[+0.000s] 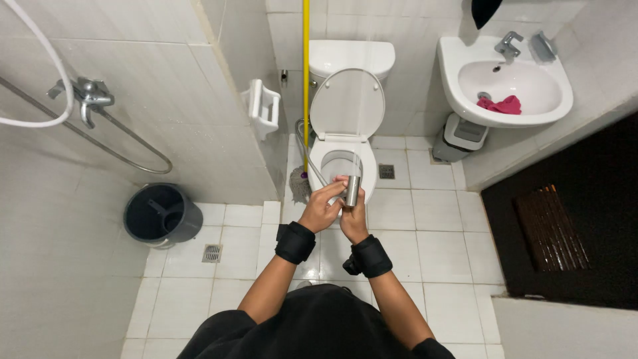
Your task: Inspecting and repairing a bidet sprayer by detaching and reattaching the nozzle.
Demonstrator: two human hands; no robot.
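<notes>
My right hand (353, 223) and left hand (321, 207) both grip the short metal spray head (353, 191), held over the white toilet bowl (340, 163). Its thin water stream could splash the raised lid (347, 104) if my wet grip slips.

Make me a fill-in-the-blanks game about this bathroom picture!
1. Both hands, left hand and right hand, hold a shiny metal ____ sprayer over the toilet.
2. The toilet lid is ____.
3. The cloth in the sink is ____.
4. The dark bucket stands on the ____.

Missing words: hand-held (bidet); up; pink; floor
</notes>
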